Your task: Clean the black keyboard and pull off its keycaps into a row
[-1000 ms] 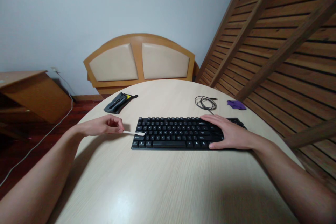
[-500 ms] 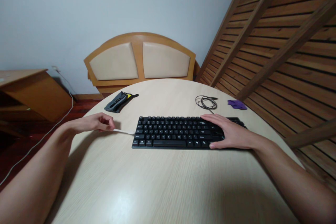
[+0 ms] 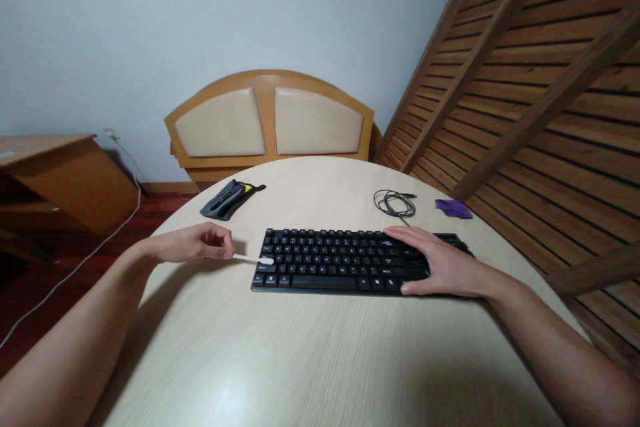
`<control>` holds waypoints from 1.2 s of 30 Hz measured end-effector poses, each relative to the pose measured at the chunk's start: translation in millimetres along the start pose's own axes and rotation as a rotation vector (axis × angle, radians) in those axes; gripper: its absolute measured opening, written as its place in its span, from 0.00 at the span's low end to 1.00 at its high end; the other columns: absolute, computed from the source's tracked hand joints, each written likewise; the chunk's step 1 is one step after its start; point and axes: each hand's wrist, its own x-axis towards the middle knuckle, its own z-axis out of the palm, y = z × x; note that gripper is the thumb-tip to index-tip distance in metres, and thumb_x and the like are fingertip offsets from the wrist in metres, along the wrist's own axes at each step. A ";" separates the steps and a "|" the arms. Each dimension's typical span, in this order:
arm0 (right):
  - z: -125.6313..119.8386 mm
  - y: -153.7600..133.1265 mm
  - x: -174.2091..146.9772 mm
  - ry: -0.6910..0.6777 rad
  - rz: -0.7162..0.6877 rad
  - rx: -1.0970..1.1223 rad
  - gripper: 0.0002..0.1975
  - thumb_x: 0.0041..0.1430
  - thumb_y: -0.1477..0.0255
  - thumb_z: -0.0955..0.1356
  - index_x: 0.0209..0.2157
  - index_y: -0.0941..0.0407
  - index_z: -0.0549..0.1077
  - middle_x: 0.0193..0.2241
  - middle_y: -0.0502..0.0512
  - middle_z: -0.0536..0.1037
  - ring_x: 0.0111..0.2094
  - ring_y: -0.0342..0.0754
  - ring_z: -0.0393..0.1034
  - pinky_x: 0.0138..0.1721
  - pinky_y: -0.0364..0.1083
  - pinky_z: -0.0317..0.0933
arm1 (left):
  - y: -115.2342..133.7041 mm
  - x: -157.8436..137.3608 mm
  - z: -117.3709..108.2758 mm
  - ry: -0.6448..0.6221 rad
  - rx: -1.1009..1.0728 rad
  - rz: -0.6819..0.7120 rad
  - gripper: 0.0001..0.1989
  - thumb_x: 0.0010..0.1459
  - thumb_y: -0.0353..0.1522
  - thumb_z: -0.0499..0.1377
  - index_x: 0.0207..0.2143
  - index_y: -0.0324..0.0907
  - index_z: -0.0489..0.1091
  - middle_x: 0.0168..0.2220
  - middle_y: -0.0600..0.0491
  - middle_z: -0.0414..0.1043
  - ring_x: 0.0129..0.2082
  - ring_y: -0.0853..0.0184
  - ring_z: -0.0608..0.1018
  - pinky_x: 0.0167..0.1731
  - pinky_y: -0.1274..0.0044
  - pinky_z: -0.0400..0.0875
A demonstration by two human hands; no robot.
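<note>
A black keyboard (image 3: pixel 325 260) lies flat on the pale round table (image 3: pixel 300 353). My left hand (image 3: pixel 210 241) is closed beside its left end, pinching a thin white cotton swab (image 3: pixel 266 261). The swab's thicker tip is over the keys at the keyboard's left edge; whether it presses on them I cannot tell. Across the keyboard's right part lies my right hand (image 3: pixel 437 263), thumb at the near edge and fingers toward the far edge, gripping it. The keys under that palm are hidden.
A dark grey pouch (image 3: pixel 227 200) with a yellow patch sits at the back left. Behind the keyboard are its coiled black cable (image 3: pixel 395 203) and a purple cloth (image 3: pixel 453 208). Beyond the table stand a padded headboard (image 3: pixel 270 123) and slatted wood (image 3: pixel 545 100) on the right.
My left hand has moved right with the cotton swab, bringing its tip from the keyboard's left edge onto the leftmost keys. My right hand keeps its hold. The view has shifted slightly.
</note>
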 end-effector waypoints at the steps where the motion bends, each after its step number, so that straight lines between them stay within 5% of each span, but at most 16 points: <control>1: 0.1 0.2 -0.1 0.005 0.000 0.004 0.51 0.43 0.48 0.74 0.66 0.53 0.59 0.64 0.62 0.62 0.65 0.67 0.54 0.65 0.67 0.47 | 0.9 1.1 1.9 -0.001 0.004 0.004 0.14 0.58 0.43 0.60 0.35 0.41 0.74 0.30 0.54 0.69 0.29 0.69 0.67 0.29 0.79 0.60; 36: -2.7 -5.6 0.6 0.010 -0.004 -0.011 0.51 0.44 0.48 0.74 0.65 0.56 0.61 0.63 0.64 0.64 0.63 0.68 0.56 0.63 0.66 0.51 | 49.8 17.6 43.5 0.206 0.326 0.349 0.12 0.65 0.37 0.55 0.36 0.40 0.74 0.36 0.50 0.78 0.35 0.66 0.77 0.37 0.75 0.70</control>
